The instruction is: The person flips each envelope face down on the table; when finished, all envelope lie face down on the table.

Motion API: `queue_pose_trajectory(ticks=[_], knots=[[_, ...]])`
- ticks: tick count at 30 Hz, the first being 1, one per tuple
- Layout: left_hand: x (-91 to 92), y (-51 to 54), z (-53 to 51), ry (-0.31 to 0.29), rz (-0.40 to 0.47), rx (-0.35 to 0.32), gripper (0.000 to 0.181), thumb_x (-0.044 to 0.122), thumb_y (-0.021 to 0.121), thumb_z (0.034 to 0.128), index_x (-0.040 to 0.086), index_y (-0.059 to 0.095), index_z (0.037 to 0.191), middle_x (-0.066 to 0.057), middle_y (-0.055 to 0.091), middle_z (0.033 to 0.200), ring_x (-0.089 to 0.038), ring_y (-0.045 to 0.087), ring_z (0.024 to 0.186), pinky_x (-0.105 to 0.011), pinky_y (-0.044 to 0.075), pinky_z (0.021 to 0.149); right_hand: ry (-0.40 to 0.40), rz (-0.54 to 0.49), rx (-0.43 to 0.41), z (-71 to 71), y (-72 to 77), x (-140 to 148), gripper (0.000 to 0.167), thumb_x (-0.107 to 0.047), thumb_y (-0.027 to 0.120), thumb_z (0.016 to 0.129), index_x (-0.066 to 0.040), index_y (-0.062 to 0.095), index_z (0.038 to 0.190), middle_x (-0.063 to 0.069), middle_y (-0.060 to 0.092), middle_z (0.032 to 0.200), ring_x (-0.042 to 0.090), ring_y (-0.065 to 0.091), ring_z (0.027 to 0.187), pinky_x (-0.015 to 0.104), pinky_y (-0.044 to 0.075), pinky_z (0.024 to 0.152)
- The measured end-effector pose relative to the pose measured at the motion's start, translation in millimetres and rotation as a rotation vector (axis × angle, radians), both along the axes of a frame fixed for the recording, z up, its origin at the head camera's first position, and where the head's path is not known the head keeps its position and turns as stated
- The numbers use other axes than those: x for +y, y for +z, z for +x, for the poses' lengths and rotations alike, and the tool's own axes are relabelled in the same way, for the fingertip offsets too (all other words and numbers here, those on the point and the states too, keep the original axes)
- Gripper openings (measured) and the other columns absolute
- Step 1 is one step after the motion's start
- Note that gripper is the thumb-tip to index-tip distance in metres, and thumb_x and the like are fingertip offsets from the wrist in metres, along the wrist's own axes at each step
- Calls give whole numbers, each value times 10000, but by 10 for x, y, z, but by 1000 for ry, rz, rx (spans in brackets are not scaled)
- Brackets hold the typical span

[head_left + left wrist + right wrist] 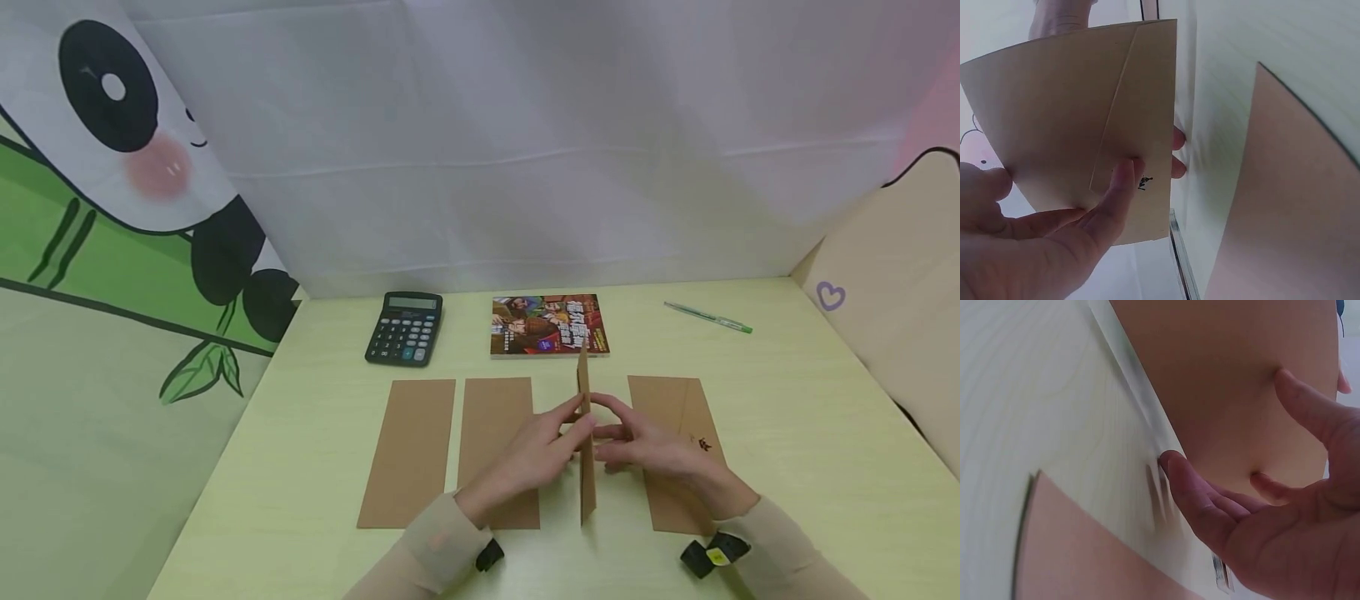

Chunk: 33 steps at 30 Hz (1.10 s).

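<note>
A brown kraft envelope (585, 492) stands on edge between my hands; whether its lower edge touches the table I cannot tell. My left hand (536, 450) grips it from the left, on the face with a flap line and small dark print, and one fingertip shows past the edge in the right wrist view. On the plain face, my right hand (1291, 531) touches with spread, slightly bent fingertips. Two plain envelopes (408, 454) lie under and left of my left arm. Beneath my right wrist lies another printed envelope (667, 417), flap side up.
Along the back of the table stand a black calculator (405, 329), a colourful book (547, 325) and a green pen (708, 317). A white cloth (525, 167) hangs behind them, with printed panels on both sides. Wrist straps (716, 554) sit over the sleeves.
</note>
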<state>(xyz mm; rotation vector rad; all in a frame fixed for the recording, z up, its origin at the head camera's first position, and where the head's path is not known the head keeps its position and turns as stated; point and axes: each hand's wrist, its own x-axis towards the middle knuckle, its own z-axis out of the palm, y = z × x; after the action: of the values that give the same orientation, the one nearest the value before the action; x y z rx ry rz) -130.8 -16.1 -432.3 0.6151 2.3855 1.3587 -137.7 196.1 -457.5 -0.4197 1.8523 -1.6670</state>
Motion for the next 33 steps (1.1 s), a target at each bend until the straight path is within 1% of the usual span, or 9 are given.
queue_pose_trajectory(ticks=[4,8,10,13,16,21,27,30,33], knots=[[-6,58,17,6,43,-19,570,482,383,1004,184,339,1488,-6,601,1207,-136,631,863,-254,489,657,6,-3,-2,4,9,-10,779,-168,624,934,-161,107,1517,330,389,1375,398,501,1175,494,464,862],[-13,81,29,9,71,-28,555,447,392,1012,168,334,1489,-39,611,1194,-139,627,861,-252,492,660,2,-3,-7,15,14,-19,774,-182,618,939,-171,104,1517,326,407,1363,392,513,1162,488,466,863],[-17,82,30,11,97,-37,560,432,400,1013,158,317,1495,-68,607,1211,-122,626,866,-256,498,678,-1,-7,-9,21,18,-21,770,-176,617,939,-170,106,1515,322,416,1355,390,511,1163,489,463,867],[-29,86,34,20,165,-68,577,393,423,1015,144,265,1511,-101,577,1265,-96,624,902,-268,510,722,-17,10,0,33,31,-23,772,-182,626,934,-178,120,1517,305,446,1328,378,523,1141,484,469,855],[-42,96,33,33,211,-66,588,366,440,1015,132,243,1517,-124,565,1281,-106,622,943,-266,510,747,-43,49,15,45,54,-25,764,-202,639,926,-186,151,1515,268,479,1293,352,537,1106,475,480,824],[-73,100,30,62,194,-7,549,328,466,1012,111,311,1492,-93,613,1205,-92,608,900,-253,506,709,-72,110,31,60,88,-28,734,-230,645,923,-178,202,1506,231,495,1251,324,569,1026,462,486,770],[-113,74,24,105,194,56,526,255,545,983,39,396,1440,-76,642,1145,-94,621,875,-243,504,704,-86,216,88,67,115,-15,683,-278,661,910,-123,299,1468,217,493,1226,303,590,963,431,471,723],[-131,66,18,128,184,92,508,200,588,959,-12,443,1397,-56,664,1032,-90,623,805,-235,502,649,-102,266,124,78,129,-16,676,-288,682,893,-101,343,1446,209,494,1219,307,582,968,422,472,713],[-151,49,9,158,149,114,497,140,641,920,-38,484,1357,2,643,865,-78,580,683,-231,476,551,-120,331,180,94,133,-20,695,-294,715,865,-65,376,1427,191,508,1190,294,582,959,409,474,728]])
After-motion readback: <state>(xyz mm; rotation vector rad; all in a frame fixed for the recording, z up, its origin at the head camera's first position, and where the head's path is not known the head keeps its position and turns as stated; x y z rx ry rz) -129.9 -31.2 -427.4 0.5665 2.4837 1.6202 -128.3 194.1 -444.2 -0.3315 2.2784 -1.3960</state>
